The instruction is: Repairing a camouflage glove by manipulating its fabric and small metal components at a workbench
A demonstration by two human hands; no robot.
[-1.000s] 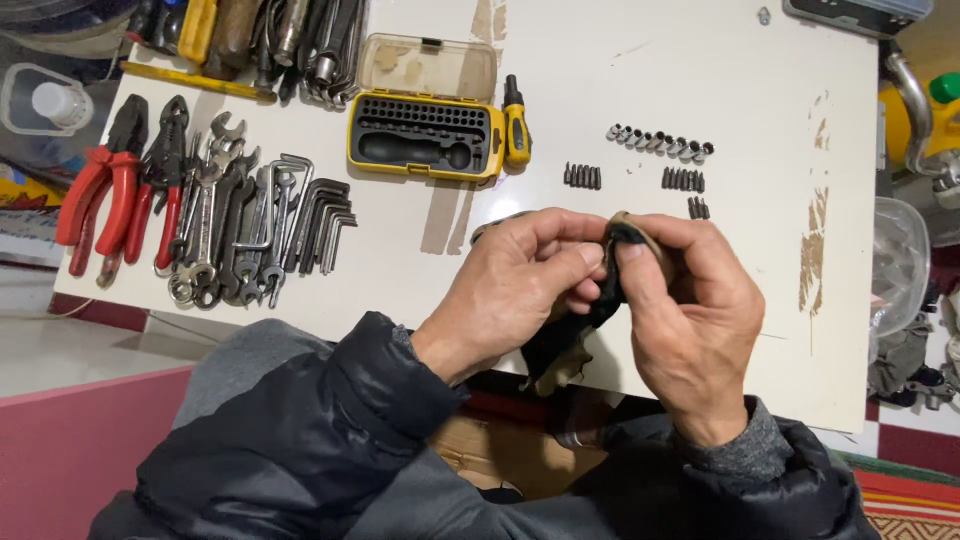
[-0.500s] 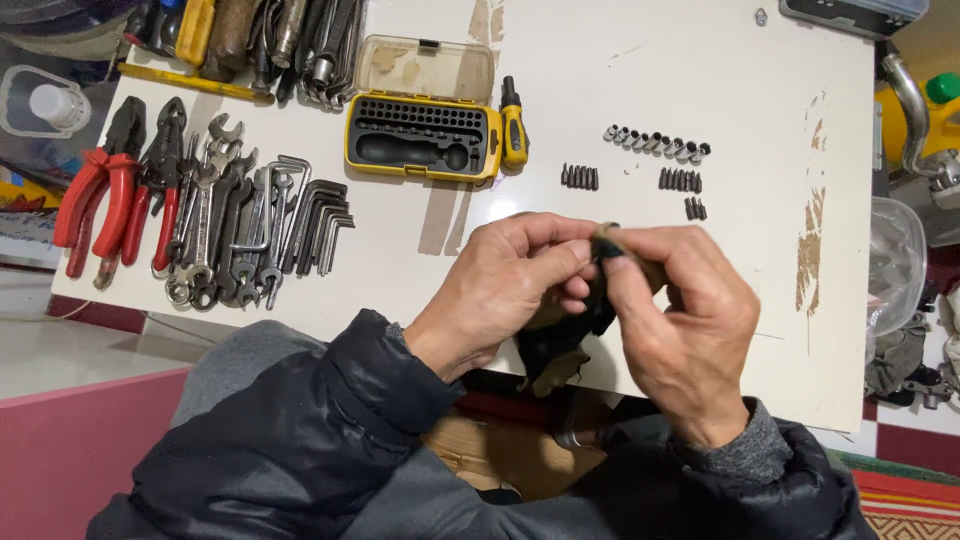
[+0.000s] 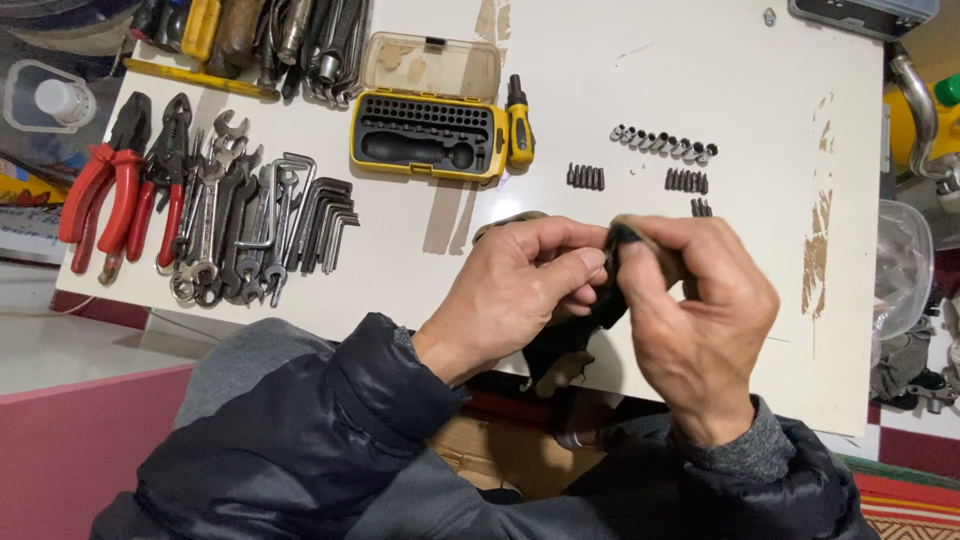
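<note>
- The left hand (image 3: 520, 290) and right hand (image 3: 700, 310) pinch a dark cloth (image 3: 575, 335) between them (whatever it wraps is hidden), above the white counter's (image 3: 760, 100) near edge.
- Beyond: yellow bit case (image 3: 428, 145), loose bits (image 3: 586, 177), a socket row (image 3: 664, 144); wrenches (image 3: 235, 225) and red pliers (image 3: 105, 190) lie left.

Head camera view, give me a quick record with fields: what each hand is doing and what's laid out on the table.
left hand: pinching a dark cloth with fingers curled
right hand: gripping the same cloth from the other side
table: white, worn patches
bit case: yellow and black, lid open
small screwdriver: beside the case
sockets: one row
bits: small groups near the sockets
pliers: red handles, far left
wrenches and hex keys: next to the pliers
</note>
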